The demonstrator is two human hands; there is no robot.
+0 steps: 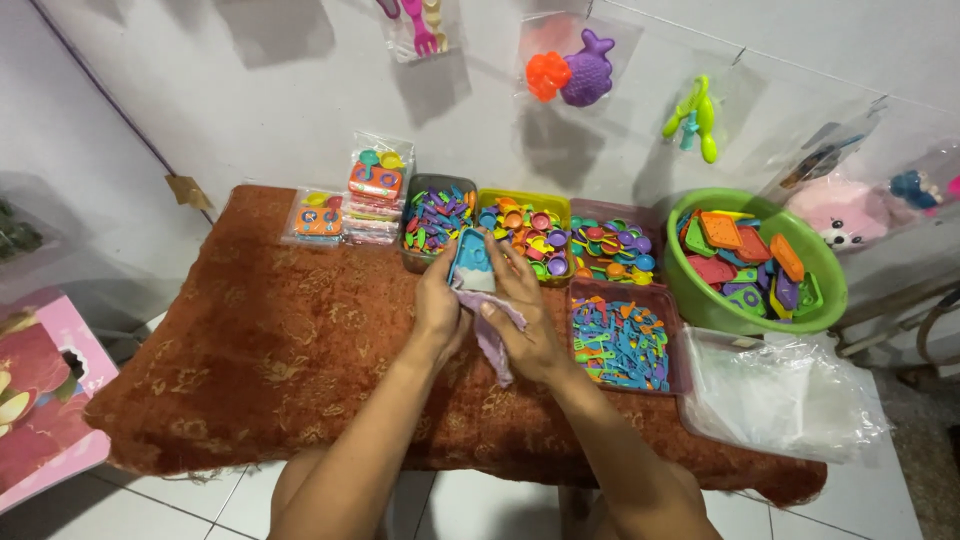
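Blue toy piece (471, 262) is being held up over the rust-brown cushion (260, 340), near its far edge. Left hand (437, 308) is pinching its left side, fingers curled; right hand (522, 318) is gripping the right side together with a lilac cloth (492, 335) hanging from it. Just beyond are sitting trays of small coloured toys (525, 232), a tray of blue-orange pieces (620, 345) at right, then a green basin (756, 262) and clear plastic bags (780, 390).

Blue toy (470, 262) between both hands (485, 310)
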